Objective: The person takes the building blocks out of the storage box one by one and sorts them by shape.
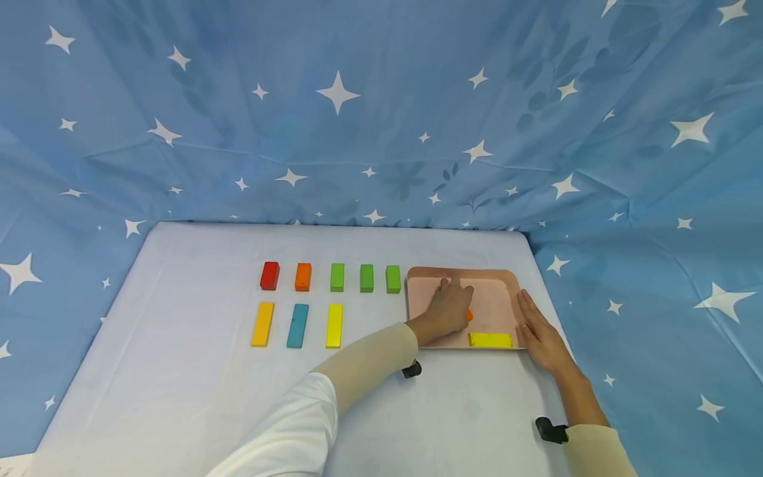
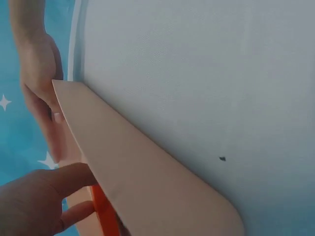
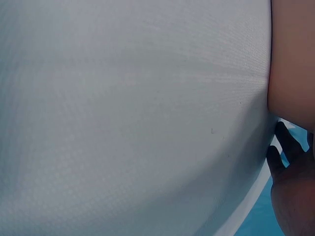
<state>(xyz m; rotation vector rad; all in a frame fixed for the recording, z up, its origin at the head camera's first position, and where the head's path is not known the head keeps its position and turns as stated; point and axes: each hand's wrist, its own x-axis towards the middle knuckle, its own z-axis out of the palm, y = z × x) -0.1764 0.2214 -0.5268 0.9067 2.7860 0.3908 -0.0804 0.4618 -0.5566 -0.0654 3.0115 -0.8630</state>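
My left hand (image 1: 447, 310) reaches inside a pink tray (image 1: 489, 272) and holds an orange block (image 1: 469, 315), mostly hidden under the hand in the head view. In the left wrist view, the bent fingers (image 2: 81, 212) meet that orange block (image 2: 104, 211) just behind the tray's near wall (image 2: 142, 172). A yellow block (image 1: 491, 340) lies along the tray's front edge, toward the right. Fingers extended, my right hand (image 1: 544, 339) rests against the tray's right side. The right wrist view has this hand (image 3: 295, 191) beside the tray's outer wall (image 3: 295, 59).
Left of the tray, a back row has a red block (image 1: 269, 276), an orange one (image 1: 303, 277) and three green ones (image 1: 366, 278). In front lie an amber block (image 1: 262, 324), a blue one (image 1: 297, 325) and a yellow one (image 1: 334, 325). A starry blue curtain (image 1: 381, 132) borders the white table (image 1: 179, 371).
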